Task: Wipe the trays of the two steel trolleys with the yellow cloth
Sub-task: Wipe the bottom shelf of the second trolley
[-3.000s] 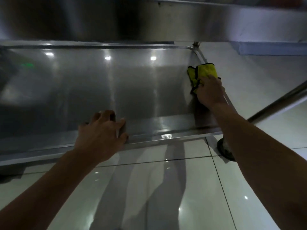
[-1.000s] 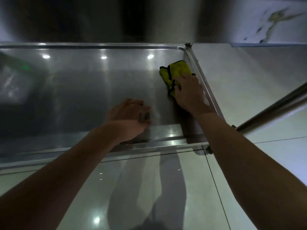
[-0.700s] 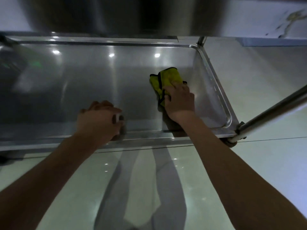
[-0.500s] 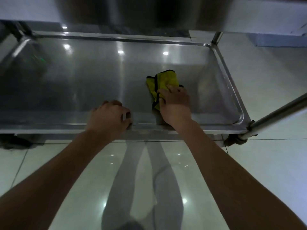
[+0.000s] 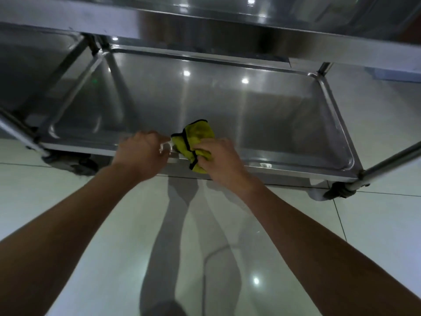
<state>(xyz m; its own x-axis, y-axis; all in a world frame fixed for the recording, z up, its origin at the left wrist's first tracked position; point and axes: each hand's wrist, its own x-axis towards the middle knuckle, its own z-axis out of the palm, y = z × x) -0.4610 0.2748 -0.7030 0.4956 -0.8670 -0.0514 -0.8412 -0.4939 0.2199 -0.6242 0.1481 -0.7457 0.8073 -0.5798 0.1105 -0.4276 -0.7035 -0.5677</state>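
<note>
Head view: right hand (image 5: 219,158) fingers (image 5: 201,148) bunch the yellow cloth (image 5: 196,140) on the tray (image 5: 262,110) near rim. Left hand (image 5: 140,151) fingers curl over that rim just beside it. Cloth looks soft, light; best gripped bunched.

Pale glossy floor tiles (image 5: 376,224) underfoot, crossed by thin dark grout lines (image 5: 339,221) and dotted with small bright reflections of ceiling lights (image 5: 256,280). Stretched across the tiles toward the bottom edge, two long grey shadows (image 5: 173,224) side by side. At far right, beyond the steel, a pale wall base with a bluish skirting strip (image 5: 391,74).
</note>
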